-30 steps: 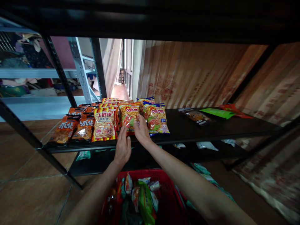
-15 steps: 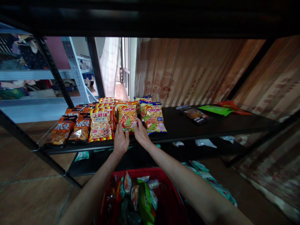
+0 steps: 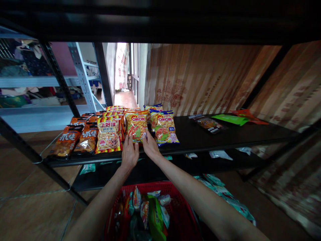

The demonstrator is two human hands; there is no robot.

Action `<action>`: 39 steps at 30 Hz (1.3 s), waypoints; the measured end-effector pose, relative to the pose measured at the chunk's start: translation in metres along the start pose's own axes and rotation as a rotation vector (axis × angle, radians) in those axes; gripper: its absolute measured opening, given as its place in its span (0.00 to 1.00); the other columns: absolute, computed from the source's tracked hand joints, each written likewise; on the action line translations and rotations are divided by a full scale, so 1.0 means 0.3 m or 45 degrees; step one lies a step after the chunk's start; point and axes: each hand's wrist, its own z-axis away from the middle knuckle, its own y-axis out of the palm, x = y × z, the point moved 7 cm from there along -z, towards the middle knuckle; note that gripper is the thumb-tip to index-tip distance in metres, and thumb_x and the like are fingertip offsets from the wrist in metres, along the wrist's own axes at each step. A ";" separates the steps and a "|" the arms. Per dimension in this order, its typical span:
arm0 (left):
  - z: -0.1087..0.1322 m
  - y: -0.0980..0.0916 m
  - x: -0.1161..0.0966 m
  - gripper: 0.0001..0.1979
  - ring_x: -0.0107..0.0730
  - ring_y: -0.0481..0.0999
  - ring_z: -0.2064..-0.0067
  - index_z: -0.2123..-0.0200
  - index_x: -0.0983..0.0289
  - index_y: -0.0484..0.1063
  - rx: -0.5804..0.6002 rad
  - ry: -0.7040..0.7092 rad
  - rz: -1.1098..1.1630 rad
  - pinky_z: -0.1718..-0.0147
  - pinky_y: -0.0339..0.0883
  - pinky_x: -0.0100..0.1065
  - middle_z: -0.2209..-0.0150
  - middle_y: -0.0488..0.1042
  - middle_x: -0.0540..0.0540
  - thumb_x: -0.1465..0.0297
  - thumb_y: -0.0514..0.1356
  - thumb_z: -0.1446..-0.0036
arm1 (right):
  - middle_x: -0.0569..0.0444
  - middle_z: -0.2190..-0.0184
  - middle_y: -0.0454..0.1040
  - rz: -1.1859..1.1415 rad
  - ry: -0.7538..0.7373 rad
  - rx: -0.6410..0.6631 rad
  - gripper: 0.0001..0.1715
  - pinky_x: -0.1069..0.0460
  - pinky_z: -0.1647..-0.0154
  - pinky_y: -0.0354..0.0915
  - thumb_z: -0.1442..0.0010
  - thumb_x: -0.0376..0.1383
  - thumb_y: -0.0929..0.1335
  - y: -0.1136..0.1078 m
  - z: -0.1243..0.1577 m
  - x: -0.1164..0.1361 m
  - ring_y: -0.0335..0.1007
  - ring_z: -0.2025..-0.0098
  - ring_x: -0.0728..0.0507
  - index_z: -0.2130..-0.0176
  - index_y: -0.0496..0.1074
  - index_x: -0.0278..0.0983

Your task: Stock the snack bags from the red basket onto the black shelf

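An orange and yellow snack bag (image 3: pixel 136 122) leans upright near the front of the black shelf (image 3: pixel 200 142). Both my hands touch its lower part: my left hand (image 3: pixel 130 152) at the lower left, my right hand (image 3: pixel 149 144) at the lower right corner. The bag rests between them. To its left stands a red and yellow striped bag (image 3: pixel 109 135), and to its right a blue and yellow bag (image 3: pixel 166 129). More bags of these kinds stand behind, partly hidden. Farther left lie orange and black bags (image 3: pixel 86 138).
Below my arms is a red basket (image 3: pixel 182 201) with several snack packs. A dark clear pack (image 3: pixel 209 124), a green pack (image 3: pixel 232 118) and an orange pack (image 3: pixel 250 117) lie on the shelf's right side. Black posts (image 3: pixel 59 80) frame the shelf.
The view has shifted very slightly. Both hands remain at the lower part of the orange and yellow bag, whose top leans back a little less clearly; otherwise the bags stand as before.
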 end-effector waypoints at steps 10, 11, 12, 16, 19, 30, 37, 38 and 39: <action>0.001 0.008 0.010 0.24 0.47 0.56 0.36 0.43 0.70 0.61 -0.030 0.008 0.002 0.40 0.54 0.51 0.38 0.58 0.69 0.65 0.48 0.39 | 0.41 0.40 0.62 0.048 -0.001 -0.006 0.32 0.42 0.38 0.53 0.37 0.40 0.55 0.010 0.002 -0.010 0.59 0.39 0.39 0.38 0.55 0.29; 0.000 0.007 0.011 0.24 0.48 0.56 0.36 0.43 0.71 0.61 -0.027 0.006 -0.010 0.40 0.54 0.51 0.38 0.58 0.70 0.66 0.48 0.39 | 0.41 0.40 0.63 0.047 -0.007 -0.006 0.32 0.43 0.38 0.54 0.37 0.40 0.55 0.010 0.003 -0.009 0.59 0.39 0.39 0.38 0.55 0.29; -0.001 0.007 0.012 0.24 0.48 0.56 0.36 0.43 0.72 0.61 -0.024 0.007 -0.018 0.40 0.54 0.51 0.38 0.58 0.71 0.66 0.48 0.40 | 0.41 0.40 0.63 0.046 -0.006 -0.005 0.32 0.43 0.39 0.54 0.37 0.40 0.54 0.010 0.003 -0.010 0.59 0.39 0.39 0.38 0.55 0.29; -0.002 -0.002 0.012 0.24 0.48 0.56 0.36 0.43 0.71 0.61 -0.033 0.008 -0.018 0.40 0.53 0.52 0.38 0.58 0.70 0.65 0.48 0.39 | 0.39 0.40 0.62 0.021 0.009 -0.024 0.32 0.43 0.38 0.53 0.37 0.40 0.55 0.005 0.001 -0.015 0.58 0.38 0.39 0.38 0.55 0.28; 0.010 -0.019 -0.006 0.23 0.49 0.55 0.35 0.43 0.71 0.61 -0.033 0.017 -0.018 0.40 0.53 0.52 0.37 0.56 0.70 0.66 0.48 0.40 | 0.41 0.40 0.62 -0.025 -0.077 -0.066 0.32 0.43 0.37 0.51 0.38 0.39 0.55 -0.009 0.009 0.002 0.56 0.38 0.41 0.38 0.55 0.30; 0.293 -0.042 -0.149 0.22 0.38 0.58 0.36 0.43 0.66 0.63 0.186 0.303 0.143 0.39 0.57 0.44 0.39 0.61 0.62 0.75 0.47 0.40 | 0.41 0.37 0.57 -0.024 -0.395 -0.052 0.30 0.42 0.34 0.50 0.36 0.40 0.55 -0.040 0.235 0.035 0.49 0.34 0.43 0.38 0.55 0.30; 0.629 0.118 0.037 0.20 0.35 0.60 0.38 0.50 0.68 0.70 0.854 -0.364 0.121 0.40 0.54 0.35 0.40 0.64 0.62 0.76 0.49 0.45 | 0.42 0.43 0.66 0.067 -0.090 0.274 0.23 0.42 0.39 0.57 0.39 0.35 0.59 0.034 0.513 -0.228 0.60 0.40 0.42 0.46 0.67 0.34; 0.702 0.143 0.084 0.18 0.34 0.60 0.38 0.54 0.67 0.73 1.007 -0.517 0.055 0.41 0.54 0.31 0.42 0.67 0.60 0.76 0.51 0.46 | 0.41 0.43 0.66 0.111 0.040 0.365 0.22 0.43 0.39 0.58 0.40 0.34 0.59 0.054 0.567 -0.294 0.61 0.40 0.41 0.48 0.70 0.32; 0.759 0.153 0.120 0.17 0.33 0.65 0.41 0.55 0.68 0.74 1.056 -0.597 0.026 0.43 0.56 0.29 0.45 0.70 0.60 0.76 0.51 0.45 | 0.41 0.44 0.67 0.152 0.140 0.420 0.21 0.44 0.39 0.56 0.41 0.33 0.60 0.066 0.622 -0.354 0.61 0.40 0.41 0.50 0.71 0.31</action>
